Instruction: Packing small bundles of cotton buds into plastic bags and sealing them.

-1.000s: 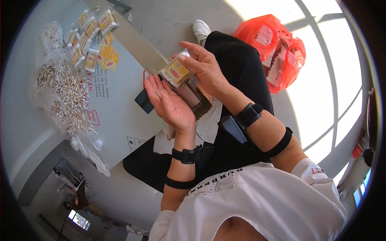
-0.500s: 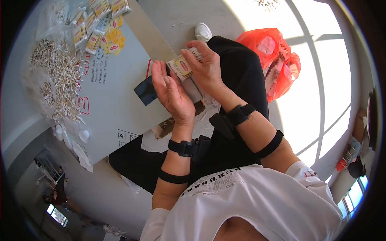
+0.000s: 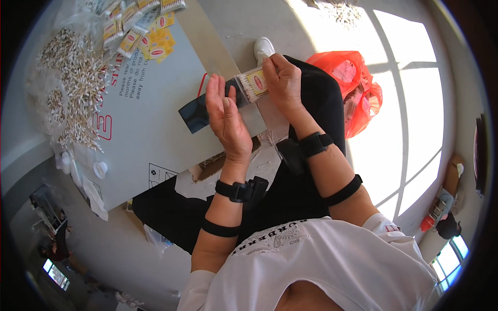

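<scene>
A clear flat pack of cotton swabs [image 3: 253,85] with a yellow label is pinched at its right end by my right hand [image 3: 284,85], whose fingers are curled closed. Its left end lies close to the fingers of my left hand [image 3: 228,123]. That hand is held flat and open, fingers stretched upward and the thumb in front of the palm; nothing is gripped in it. Behind it a dark glossy flat piece [image 3: 194,115] lies at the edge of the grey printed board [image 3: 150,122].
Loose cotton swabs [image 3: 78,88] are heaped on the board's left side. Filled swab packs [image 3: 132,41] and yellow cards [image 3: 160,43] lie at the far edge. An open carton [image 3: 212,165] sits below the board's near edge. A red plastic bag [image 3: 358,78] stands right of my knee.
My right hand has turned its knuckles up and shifted slightly right, still holding the swab pack, now more level. My left hand has moved slightly right, still open.
</scene>
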Available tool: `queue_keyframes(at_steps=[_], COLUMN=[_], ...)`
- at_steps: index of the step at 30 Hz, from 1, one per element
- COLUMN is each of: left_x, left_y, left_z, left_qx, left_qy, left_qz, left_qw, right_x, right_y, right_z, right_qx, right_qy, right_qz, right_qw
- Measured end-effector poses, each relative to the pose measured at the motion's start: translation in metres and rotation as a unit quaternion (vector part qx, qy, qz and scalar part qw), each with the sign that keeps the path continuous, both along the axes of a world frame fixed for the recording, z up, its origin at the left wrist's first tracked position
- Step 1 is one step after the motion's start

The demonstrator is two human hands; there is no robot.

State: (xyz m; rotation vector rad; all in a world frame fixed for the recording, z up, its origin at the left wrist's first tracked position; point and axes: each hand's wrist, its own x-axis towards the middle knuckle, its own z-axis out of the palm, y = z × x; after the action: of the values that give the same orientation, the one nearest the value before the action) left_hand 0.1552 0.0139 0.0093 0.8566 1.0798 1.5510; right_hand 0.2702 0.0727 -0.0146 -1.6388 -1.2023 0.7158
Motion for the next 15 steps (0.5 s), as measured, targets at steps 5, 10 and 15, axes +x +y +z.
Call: queue_keyframes(at_steps=[5, 10, 15], left_x=[-0.003, -0.028, -0.024], left_y=[0.002, 0.012, 0.029], left_z=[0.005, 0.014, 0.062], left_qx=[-0.003, 0.032, 0.194], left_qy=[0.042, 0.229, 0.445], left_qz=[-0.001, -0.04, -0.14], left_qw=[0.999, 0.972, 0.863], right_x=[0.036, 0.058, 0.057], right_y=[0.008, 0.009, 0.004], right_z=[-0.006, 0.008, 0.021], right_qx=[-0.028, -0.166, -0.235], right_qy=[0.024, 0.301, 0.467], right_qz=[-0.043, 0.005, 0.075], right_qw=[0.998, 0.939, 0.849])
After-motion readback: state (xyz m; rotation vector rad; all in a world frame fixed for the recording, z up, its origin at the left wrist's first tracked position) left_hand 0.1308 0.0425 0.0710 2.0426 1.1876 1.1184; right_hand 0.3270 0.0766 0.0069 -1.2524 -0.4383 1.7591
